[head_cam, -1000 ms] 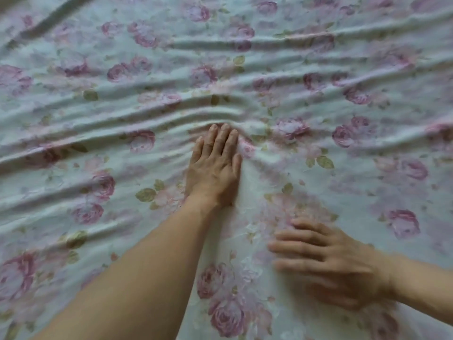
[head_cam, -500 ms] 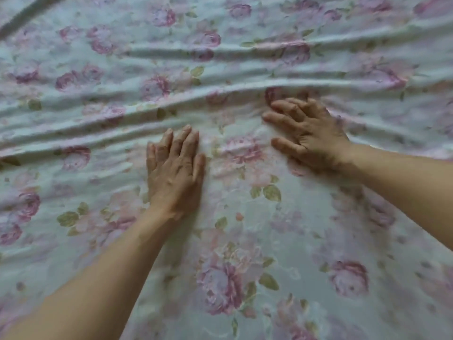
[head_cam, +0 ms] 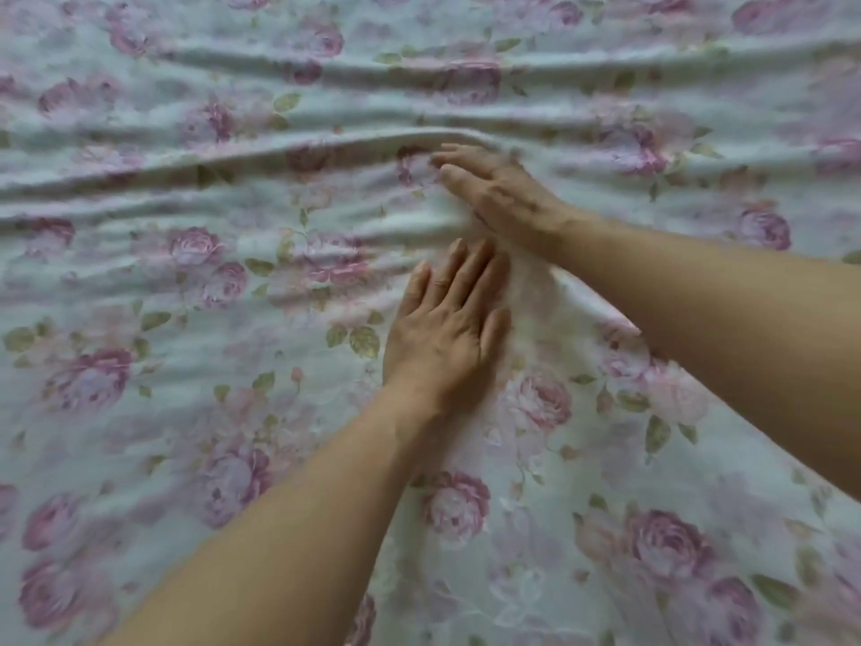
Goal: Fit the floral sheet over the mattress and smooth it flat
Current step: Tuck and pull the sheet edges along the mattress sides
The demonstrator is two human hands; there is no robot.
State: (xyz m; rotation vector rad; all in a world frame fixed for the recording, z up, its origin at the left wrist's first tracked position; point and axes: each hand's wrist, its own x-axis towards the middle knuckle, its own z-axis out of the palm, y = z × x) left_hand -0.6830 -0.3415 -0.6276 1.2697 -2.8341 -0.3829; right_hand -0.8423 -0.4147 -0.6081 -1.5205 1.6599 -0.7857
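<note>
The floral sheet (head_cam: 195, 366), pale blue-green printed with pink and purple roses and green leaves, fills the whole view and lies spread over the bed. Its nearer part lies fairly flat; across the farther half, long raised folds run from side to side, the sharpest ridge bending just beyond the fingertips of the right hand (head_cam: 501, 195).

The right forearm comes in from the right edge and crosses above the left hand (head_cam: 445, 333). The right hand's grip is wide: fingers straight and together, pointing left, lying on the cloth against that ridge, holding nothing. It is slightly blurred.

The left forearm rises from the bottom edge. The left hand's grip is also wide, palm down and fingers straight, pressing flat on the sheet just beside and nearer than the right hand.
</note>
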